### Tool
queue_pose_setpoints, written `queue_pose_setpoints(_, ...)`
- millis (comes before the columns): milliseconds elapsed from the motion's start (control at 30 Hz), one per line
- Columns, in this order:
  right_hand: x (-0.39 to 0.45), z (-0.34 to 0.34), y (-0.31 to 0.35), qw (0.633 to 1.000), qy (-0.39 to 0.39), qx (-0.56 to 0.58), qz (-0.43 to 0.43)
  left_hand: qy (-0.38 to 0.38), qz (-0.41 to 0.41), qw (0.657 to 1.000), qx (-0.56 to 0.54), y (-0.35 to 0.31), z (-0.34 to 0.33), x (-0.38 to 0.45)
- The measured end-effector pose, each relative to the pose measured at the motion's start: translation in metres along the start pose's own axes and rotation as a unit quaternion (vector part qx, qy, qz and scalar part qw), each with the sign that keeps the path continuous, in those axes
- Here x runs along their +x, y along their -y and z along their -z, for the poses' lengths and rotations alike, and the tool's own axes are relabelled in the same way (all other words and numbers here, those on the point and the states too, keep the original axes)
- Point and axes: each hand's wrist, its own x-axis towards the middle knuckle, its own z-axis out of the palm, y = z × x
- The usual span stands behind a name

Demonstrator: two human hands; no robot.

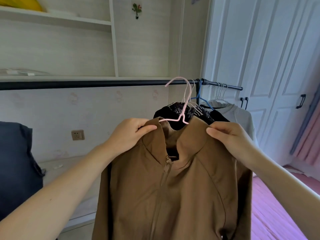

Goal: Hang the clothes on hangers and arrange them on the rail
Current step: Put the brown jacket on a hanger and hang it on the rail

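Holding a brown zip jacket (173, 187) up in front of the black rail (86, 83), the left hand (129, 135) and right hand (230, 137) each pinch one side of its collar, fingers clamped on the cloth. A pink hanger (180, 103) sits inside the neck, its hook level with the rail. Dark garments (178, 110) and a white top (240, 115) hang at the rail's right end.
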Motion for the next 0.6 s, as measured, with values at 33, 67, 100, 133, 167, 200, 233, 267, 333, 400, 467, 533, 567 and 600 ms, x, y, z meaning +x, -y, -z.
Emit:
queue_pose_setpoints(33, 0.001, -0.004, 0.0, 1.0, 0.008, 0.004, -0.003, 0.004, 0.001, 1.0, -0.008, -0.001, -0.001, 0.0)
queue_pose_setpoints(67, 0.002, -0.008, -0.001, 1.0, 0.009, 0.013, -0.007, 0.006, 0.004, 1.0, -0.015, 0.0, -0.001, 0.0)
queue_pose_setpoints(100, 0.003, -0.01, -0.004, 1.0, 0.002, 0.028, -0.012, 0.005, 0.011, 1.0, -0.015, 0.002, 0.0, 0.0)
queue_pose_setpoints(133, 0.003, -0.011, -0.007, 0.999, -0.008, 0.042, -0.018, 0.005, 0.018, 1.0, -0.008, 0.006, 0.001, 0.0)
queue_pose_setpoints(167, 0.002, -0.01, -0.011, 0.998, -0.018, 0.057, -0.022, 0.002, 0.027, 1.0, 0.003, 0.009, 0.003, 0.0)
queue_pose_setpoints(200, 0.001, -0.009, -0.015, 0.997, -0.025, 0.071, -0.025, -0.003, 0.036, 0.999, 0.011, 0.013, 0.005, -0.002)
queue_pose_setpoints(233, 0.0, -0.007, -0.019, 0.996, -0.029, 0.081, -0.026, -0.01, 0.046, 0.999, 0.011, 0.015, 0.005, -0.003)
queue_pose_setpoints(267, -0.001, -0.006, -0.022, 0.996, -0.028, 0.084, -0.025, -0.018, 0.052, 0.998, 0.003, 0.017, 0.004, -0.005)
queue_pose_setpoints(333, -0.001, -0.002, -0.027, 0.997, -0.015, 0.07, -0.018, -0.039, 0.059, 0.998, -0.002, 0.016, -0.002, -0.008)
queue_pose_setpoints(400, 0.0, 0.003, -0.036, 0.999, 0.001, 0.049, -0.022, -0.063, 0.067, 0.996, 0.009, 0.014, -0.009, -0.008)
queue_pose_setpoints(467, -0.001, 0.01, -0.048, 0.999, 0.018, 0.016, -0.035, -0.076, 0.073, 0.994, 0.019, 0.017, -0.017, -0.007)
queue_pose_setpoints(533, -0.004, 0.012, -0.062, 0.998, 0.029, -0.025, -0.049, -0.076, 0.076, 0.994, 0.035, 0.019, -0.025, -0.005)
queue_pose_setpoints(567, -0.006, 0.012, -0.068, 0.997, 0.029, -0.037, -0.053, -0.073, 0.075, 0.993, 0.049, 0.018, -0.03, -0.004)
queue_pose_setpoints(600, -0.007, 0.011, -0.072, 0.997, 0.025, -0.037, -0.056, -0.072, 0.071, 0.993, 0.064, 0.018, -0.035, -0.002)
